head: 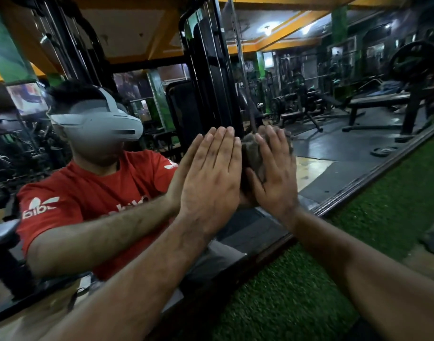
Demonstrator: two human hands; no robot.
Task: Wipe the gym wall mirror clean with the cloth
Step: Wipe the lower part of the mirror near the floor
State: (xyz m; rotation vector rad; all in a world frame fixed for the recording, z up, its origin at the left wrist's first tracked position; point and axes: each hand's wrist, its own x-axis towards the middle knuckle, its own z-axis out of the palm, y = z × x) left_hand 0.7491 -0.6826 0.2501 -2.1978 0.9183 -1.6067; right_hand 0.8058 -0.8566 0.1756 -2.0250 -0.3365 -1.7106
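The wall mirror (334, 148) fills most of the view and reflects the gym and a person in a red shirt. My left hand (211, 178) lies flat on the glass, fingers straight and together, holding nothing. Just right of it, my right hand (275, 173) presses a crumpled grey-brown cloth (251, 156) against the mirror with straight fingers. Part of the cloth shows left of and above that hand; the rest is hidden under the palm.
The mirror's dark frame (358, 190) runs diagonally along its lower edge. Below it lies green artificial turf (297, 286). Benches, racks and weight plates appear only as reflections in the glass.
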